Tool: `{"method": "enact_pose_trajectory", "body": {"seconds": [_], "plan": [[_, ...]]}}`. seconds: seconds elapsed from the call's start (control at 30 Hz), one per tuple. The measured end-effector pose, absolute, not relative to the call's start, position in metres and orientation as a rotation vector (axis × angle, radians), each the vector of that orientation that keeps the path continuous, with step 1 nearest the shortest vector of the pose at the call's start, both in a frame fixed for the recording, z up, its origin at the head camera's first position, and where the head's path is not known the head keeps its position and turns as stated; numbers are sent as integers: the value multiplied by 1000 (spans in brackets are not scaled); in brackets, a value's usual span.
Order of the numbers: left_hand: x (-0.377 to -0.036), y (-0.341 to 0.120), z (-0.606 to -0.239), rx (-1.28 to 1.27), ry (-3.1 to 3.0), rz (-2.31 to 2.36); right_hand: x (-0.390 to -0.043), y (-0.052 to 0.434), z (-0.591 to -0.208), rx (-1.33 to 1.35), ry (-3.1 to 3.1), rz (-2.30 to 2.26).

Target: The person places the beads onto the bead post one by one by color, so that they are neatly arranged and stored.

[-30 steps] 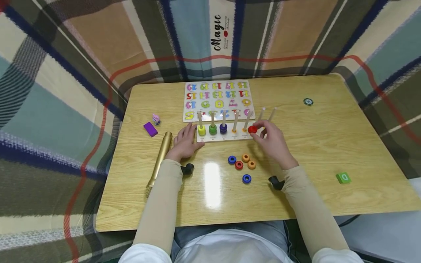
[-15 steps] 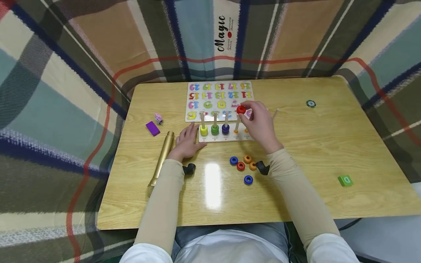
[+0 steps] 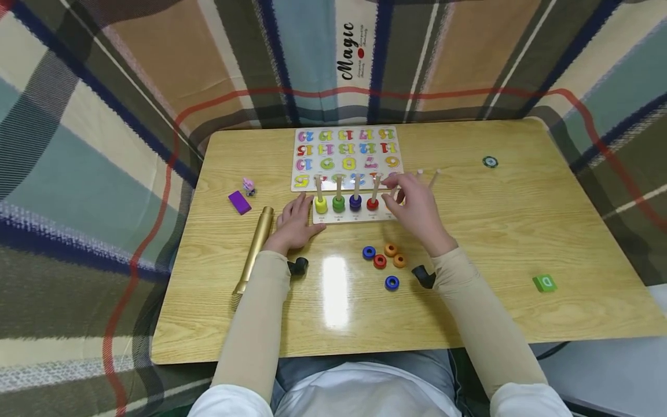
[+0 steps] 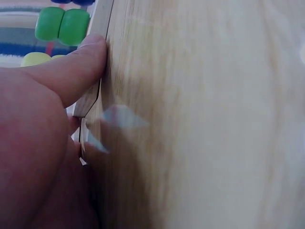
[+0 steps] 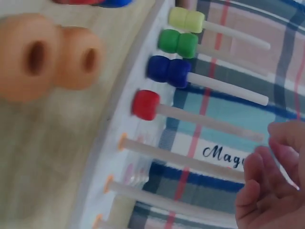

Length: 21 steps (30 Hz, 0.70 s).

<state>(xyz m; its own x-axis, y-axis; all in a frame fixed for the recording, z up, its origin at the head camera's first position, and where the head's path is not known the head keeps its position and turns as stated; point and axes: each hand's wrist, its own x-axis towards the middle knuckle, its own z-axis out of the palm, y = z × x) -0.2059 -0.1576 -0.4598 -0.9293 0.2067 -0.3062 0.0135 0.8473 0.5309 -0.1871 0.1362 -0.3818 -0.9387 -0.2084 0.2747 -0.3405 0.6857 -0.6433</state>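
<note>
A white peg board [image 3: 356, 218] carries upright pegs. Yellow [image 3: 321, 206], green [image 3: 339, 204] and dark blue rings [image 3: 355, 202] sit in pairs on its first three pegs; a single red ring [image 5: 146, 105] is at the foot of the fourth. My left hand [image 3: 294, 227] holds the board's left end, with the thumb [image 4: 81, 64] against its front side and the other fingers round the end. My right hand [image 3: 417, 209] is beside the top of the red ring's peg, fingers loosely bent and holding nothing. Further pegs are partly hidden behind it.
Loose blue [image 3: 369, 252], red [image 3: 380, 262] and orange rings [image 3: 390, 249] lie in front of the board. Behind it is a number board [image 3: 336, 153]. A gold tube [image 3: 256, 249] and purple block [image 3: 239, 202] lie left; a green block [image 3: 544, 283] and dark round disc [image 3: 490, 162] lie right.
My right hand lifted the red ring, carried it left over the fourth peg and let it go; it now sits at that peg's base. My left hand has stayed on the board.
</note>
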Motion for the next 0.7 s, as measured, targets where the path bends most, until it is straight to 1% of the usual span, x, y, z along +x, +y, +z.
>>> {"method": "enact_pose_trajectory", "body": {"seconds": [0.17,0.3,0.43,0.53,0.7], "plan": [[-204,-155,-456,186,2681,775,-166,146,-399,663,-2985,1001],[-202,-155,-454,193,2685,774,-147,147,-418,833,-3194,845],[-202,-156,-454,199,2687,765,-134,142,-425,843,-3231,701],[-201,-156,-455,206,2690,756,-131,141,-428,847,-3201,634],[-200,-156,-455,210,2696,761,-135,146,-422,794,-3143,769]]}}
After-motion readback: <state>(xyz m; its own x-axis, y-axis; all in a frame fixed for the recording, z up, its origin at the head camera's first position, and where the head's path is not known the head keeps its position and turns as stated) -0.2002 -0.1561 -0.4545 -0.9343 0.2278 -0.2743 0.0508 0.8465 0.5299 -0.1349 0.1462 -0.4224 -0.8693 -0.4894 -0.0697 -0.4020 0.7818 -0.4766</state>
